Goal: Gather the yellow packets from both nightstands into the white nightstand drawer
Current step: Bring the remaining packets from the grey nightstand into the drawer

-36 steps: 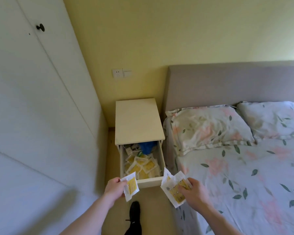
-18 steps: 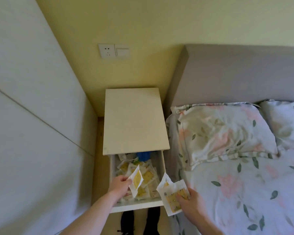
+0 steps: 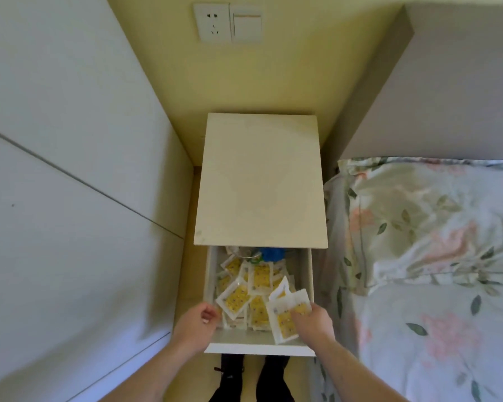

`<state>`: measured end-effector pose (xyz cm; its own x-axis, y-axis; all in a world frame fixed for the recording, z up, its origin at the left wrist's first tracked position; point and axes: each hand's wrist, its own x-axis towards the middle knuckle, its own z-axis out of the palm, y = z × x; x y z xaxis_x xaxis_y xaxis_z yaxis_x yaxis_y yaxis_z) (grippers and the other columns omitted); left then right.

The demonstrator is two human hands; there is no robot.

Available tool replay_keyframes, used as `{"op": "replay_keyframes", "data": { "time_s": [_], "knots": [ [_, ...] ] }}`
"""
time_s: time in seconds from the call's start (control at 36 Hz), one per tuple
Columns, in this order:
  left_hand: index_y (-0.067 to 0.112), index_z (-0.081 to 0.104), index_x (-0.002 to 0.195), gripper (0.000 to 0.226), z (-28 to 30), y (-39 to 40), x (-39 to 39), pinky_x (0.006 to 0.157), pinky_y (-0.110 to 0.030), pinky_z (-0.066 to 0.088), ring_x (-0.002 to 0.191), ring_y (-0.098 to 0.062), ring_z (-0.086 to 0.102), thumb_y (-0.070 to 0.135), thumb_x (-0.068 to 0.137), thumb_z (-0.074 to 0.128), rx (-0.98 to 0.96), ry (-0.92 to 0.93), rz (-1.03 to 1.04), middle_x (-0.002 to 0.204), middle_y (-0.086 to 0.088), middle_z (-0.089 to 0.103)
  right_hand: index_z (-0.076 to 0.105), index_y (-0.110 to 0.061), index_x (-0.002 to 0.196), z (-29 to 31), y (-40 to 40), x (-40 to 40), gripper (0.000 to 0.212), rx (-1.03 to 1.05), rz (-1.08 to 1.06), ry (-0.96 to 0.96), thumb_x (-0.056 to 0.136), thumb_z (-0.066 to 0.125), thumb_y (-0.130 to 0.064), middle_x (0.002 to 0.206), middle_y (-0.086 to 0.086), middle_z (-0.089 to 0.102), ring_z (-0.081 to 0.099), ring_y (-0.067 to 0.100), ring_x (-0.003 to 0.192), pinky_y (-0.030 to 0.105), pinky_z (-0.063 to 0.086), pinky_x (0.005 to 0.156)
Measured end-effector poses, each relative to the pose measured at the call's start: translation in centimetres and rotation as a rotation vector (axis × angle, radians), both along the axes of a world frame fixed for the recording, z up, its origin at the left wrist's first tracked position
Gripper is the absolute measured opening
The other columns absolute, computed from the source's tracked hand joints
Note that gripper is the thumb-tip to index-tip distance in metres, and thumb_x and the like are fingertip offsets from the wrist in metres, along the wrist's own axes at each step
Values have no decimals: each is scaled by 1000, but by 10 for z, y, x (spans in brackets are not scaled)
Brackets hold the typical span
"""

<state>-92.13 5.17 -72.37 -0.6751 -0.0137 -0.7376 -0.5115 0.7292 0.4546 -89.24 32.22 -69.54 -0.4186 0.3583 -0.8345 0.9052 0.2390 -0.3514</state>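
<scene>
Drawer (image 3: 307, 274): pulled out from under the white nightstand (image 3: 260, 181), open to the camera, its front edge nearest the person.
Drawer contents: a loose heap of yellow packets (image 3: 260, 278), overlapping and tilted at different angles, covering most of the floor; one packet (image 3: 233, 297) lies slanted at the near left of the heap.
Back of drawer: a blue thing (image 3: 270, 253) and some small white bits beside it, too dim to identify.
Right hand (image 3: 312, 319): over the near right corner of the drawer, fingers curled round a held bunch (image 3: 285, 314) of packets, which reaches down into the drawer above the heap.
Left hand (image 3: 196, 322): at the near left corner, fingers loosely bent, holding nothing; fingertips just beside the slanted packet, and contact cannot be judged.
Nightstand top: bare cream surface.
Surroundings: wall socket (image 3: 229, 23) above, bed with floral pillow (image 3: 424, 219) to the right, white wardrobe panels to the left, dark shoes (image 3: 251, 378) below the drawer front.
</scene>
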Motion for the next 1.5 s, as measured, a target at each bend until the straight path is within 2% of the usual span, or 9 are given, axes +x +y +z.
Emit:
{"op": "replay_keyframes", "data": {
  "time_s": [0.14,0.31,0.53,0.61,0.75,0.81,1.08,1.33,1.5],
  "knots": [
    [35,66,87,6,-6,-2,-2,77,-29,55,85,-7,66,30,90,69,7,20,-10,89,12,70,65,-21,103,-20,-14,-11,10,-47,15,-37,96,58,-23,88,-6,67,65,15,84,27,50,70],
    [33,65,90,5,-2,6,-1,70,-24,52,86,-5,64,30,93,66,13,52,-29,93,12,69,62,-15,110,-27,-8,2,19,54,-21,-63,96,56,-26,97,2,64,59,15,75,24,41,55],
    [30,66,95,5,7,16,7,69,-16,50,87,-2,63,25,95,65,34,99,-19,96,13,68,63,-16,123,-20,-13,-11,37,-30,-137,-33,92,67,-36,104,-1,70,66,19,94,34,57,81],
    [29,66,97,5,15,20,9,74,-19,53,89,-2,63,25,95,65,30,86,-18,97,13,67,44,-15,147,-9,-13,-11,69,-13,-50,-49,90,68,-46,134,3,61,60,24,121,34,49,98],
    [31,62,98,5,48,30,17,75,-20,54,88,0,62,26,96,64,-2,75,-57,98,14,66,37,-20,150,31,-9,10,65,-15,5,-1,95,59,-45,136,0,55,63,17,100,28,54,75],
    [33,61,100,6,68,37,20,73,-17,51,89,1,61,28,96,62,-4,64,-112,100,17,64,40,-22,148,54,-6,22,61,-5,24,44,94,60,-42,138,-2,54,59,8,89,21,46,63],
    [30,56,128,31,178,80,33,76,-18,52,85,-2,60,30,97,60,-18,216,-572,127,16,55,48,-26,142,165,11,86,47,117,86,216,97,59,-33,141,-3,53,56,13,115,30,46,98],
    [32,46,139,45,236,111,61,107,-23,43,128,-2,46,39,96,59,75,328,-1065,145,17,42,33,-40,150,231,2,182,61,213,-124,300,95,59,-43,160,-8,30,36,16,143,36,34,115],
    [33,46,139,45,287,118,105,106,-15,33,133,-1,39,39,96,59,152,449,-1229,148,18,37,30,-42,152,276,-8,263,64,295,-280,365,95,58,-48,163,-14,23,27,13,148,40,28,119]
  ]
}}
